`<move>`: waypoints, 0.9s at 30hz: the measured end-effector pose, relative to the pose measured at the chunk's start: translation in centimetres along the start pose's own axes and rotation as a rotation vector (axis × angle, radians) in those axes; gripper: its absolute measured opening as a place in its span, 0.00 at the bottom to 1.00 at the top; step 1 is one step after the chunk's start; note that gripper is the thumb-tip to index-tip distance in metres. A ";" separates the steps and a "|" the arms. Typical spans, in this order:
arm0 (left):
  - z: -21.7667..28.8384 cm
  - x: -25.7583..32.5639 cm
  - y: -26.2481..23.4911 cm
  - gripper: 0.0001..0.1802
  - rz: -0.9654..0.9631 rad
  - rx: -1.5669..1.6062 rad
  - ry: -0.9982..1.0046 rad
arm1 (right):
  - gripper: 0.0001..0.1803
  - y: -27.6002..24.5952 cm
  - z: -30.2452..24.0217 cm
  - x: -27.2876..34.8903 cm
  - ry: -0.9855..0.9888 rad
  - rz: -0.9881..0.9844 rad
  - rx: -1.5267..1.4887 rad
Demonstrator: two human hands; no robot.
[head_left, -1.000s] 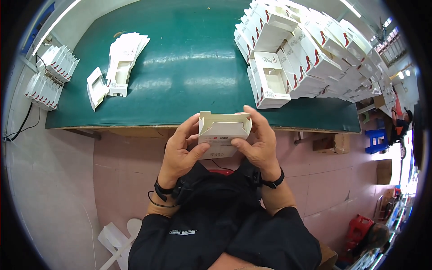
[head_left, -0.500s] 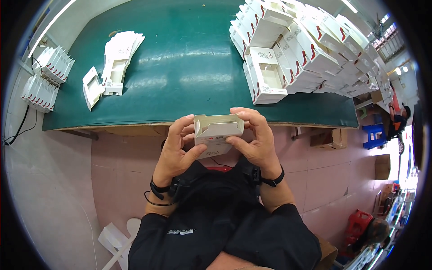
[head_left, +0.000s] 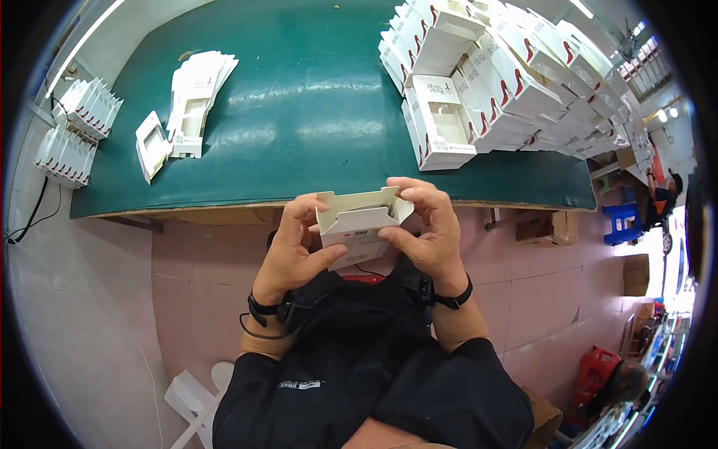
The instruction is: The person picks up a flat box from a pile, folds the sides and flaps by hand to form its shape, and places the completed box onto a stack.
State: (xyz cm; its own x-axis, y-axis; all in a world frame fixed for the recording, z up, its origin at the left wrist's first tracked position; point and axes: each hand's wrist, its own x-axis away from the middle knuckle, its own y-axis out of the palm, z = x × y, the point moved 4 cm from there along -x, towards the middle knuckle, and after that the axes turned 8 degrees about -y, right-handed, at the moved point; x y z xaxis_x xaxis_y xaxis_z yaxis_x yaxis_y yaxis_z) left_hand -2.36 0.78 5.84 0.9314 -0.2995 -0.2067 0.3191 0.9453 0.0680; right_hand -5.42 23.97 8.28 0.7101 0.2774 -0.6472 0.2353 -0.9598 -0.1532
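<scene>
Left hand (head_left: 290,251): I see it pinching the white box (head_left: 363,227), frame centre.
Right hand (head_left: 434,239): pinching opposite side, presumably to hold it steady, mouth-up.

Pale glare on green tabletop (head_left: 307,108)

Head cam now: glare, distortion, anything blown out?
Head view: pale glare streaks across the green tabletop; fisheye leaves black corners and tilts the blue stool near the right rim; far-right background washed out; held white box reasonably sharp.
</scene>
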 end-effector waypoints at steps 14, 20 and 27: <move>-0.8 -0.7 0.9 0.38 0.097 0.254 0.037 | 0.30 0.2 0.4 0.1 -0.018 0.128 -0.175; -0.8 -1.1 1.1 0.38 0.107 0.286 0.092 | 0.31 0.1 0.5 0.3 0.029 0.117 -0.161; -1.1 -1.4 0.9 0.37 0.060 0.275 0.194 | 0.31 0.0 0.2 0.2 0.039 0.075 -0.132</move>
State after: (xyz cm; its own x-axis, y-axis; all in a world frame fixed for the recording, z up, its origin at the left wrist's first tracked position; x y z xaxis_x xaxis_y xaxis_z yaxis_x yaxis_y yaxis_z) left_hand -3.57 2.15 5.09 0.9076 -0.1893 -0.3747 0.3246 0.8824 0.3405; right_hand -5.42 24.02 7.96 0.7536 0.2087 -0.6233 0.2639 -0.9645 -0.0038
